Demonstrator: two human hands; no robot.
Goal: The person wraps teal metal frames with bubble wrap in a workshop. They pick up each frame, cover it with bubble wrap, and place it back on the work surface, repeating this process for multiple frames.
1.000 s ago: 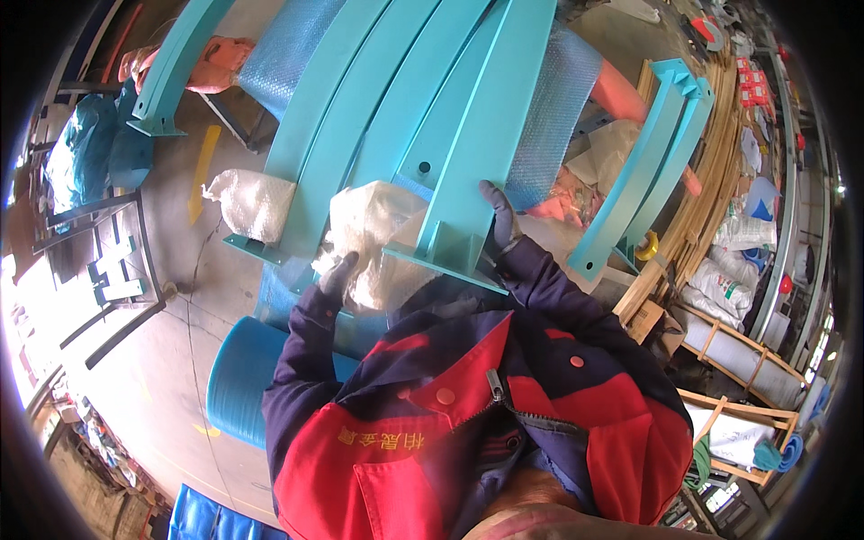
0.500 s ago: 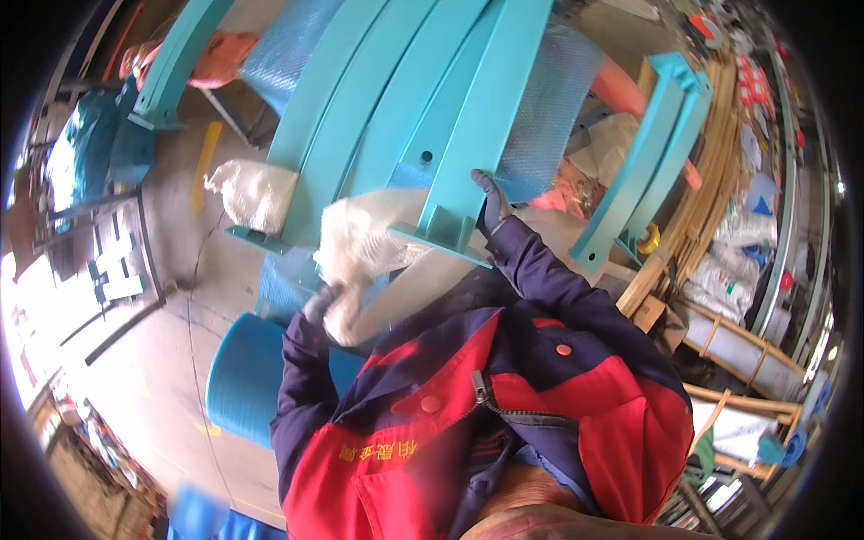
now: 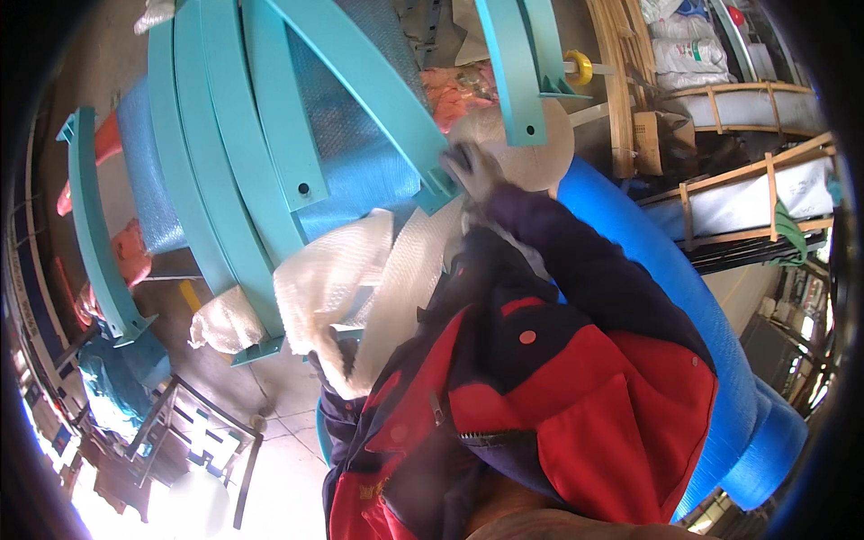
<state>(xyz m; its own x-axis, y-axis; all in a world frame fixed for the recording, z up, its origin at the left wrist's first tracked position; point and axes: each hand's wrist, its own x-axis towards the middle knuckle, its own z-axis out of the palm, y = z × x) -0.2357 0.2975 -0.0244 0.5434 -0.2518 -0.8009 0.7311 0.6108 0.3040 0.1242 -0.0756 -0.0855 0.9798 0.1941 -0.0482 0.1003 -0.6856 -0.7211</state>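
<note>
A turquoise metal beam [image 3: 364, 85] slants across the wrapped stack, its near end swung to the right. My gloved right hand [image 3: 472, 169], slightly blurred, is closed on the edge at that flanged end. A milky sheet of bubble wrap [image 3: 337, 256] hangs in folds between my body and the beams. My gloved left hand [image 3: 339, 353], partly hidden by the folds, grips the sheet's lower part. More long turquoise beams [image 3: 220, 135] lie side by side to the left. One has its near end covered by a wad of bubble wrap [image 3: 228, 322].
Blue bubble wrap [image 3: 360, 175] lies beneath the beams. Two more beams [image 3: 508, 72] stand at the right, near a yellow tape roll [image 3: 579, 68]. Big blue rolls [image 3: 711, 360] are at my right side. Another beam [image 3: 99, 234] and a metal frame [image 3: 202, 441] are on the left.
My view has turned to the right. The beam in my right hand has swung away from the others, its near end moving right. My left hand keeps hold of the bubble wrap.
</note>
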